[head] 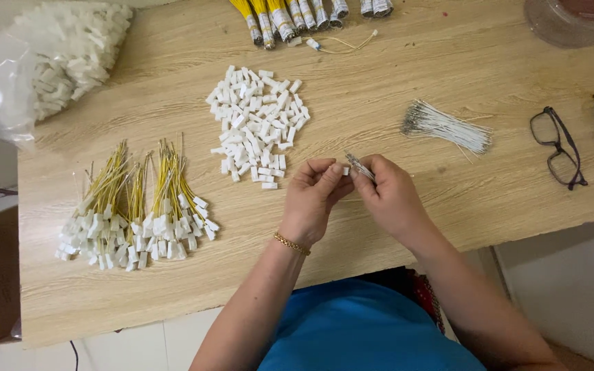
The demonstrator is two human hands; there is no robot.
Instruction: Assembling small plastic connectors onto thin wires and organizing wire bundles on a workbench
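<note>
I see my two hands close together over the wooden table [393, 89]. My right hand [390, 196] pinches a thin wire [360, 167] that looks shiny and grey, and it sticks up and left from my fingers. My left hand [314, 196] has a gold bracelet [291, 243] on the wrist, and its fingertips pinch a tiny white plastic piece [346, 171] right next to the wire's end. I cannot tell if the two touch.

Off to my left lie bunches of yellow wires [135, 206] with white ends, spread like fans. Just past my hands sits a heap of small white blocks [259, 124], hard and boxy. To the right lie a bundle of thin pale wires [448, 127] and dark glasses [558, 148]. Far left is a clear crinkly bag [42, 58] of white pieces.
</note>
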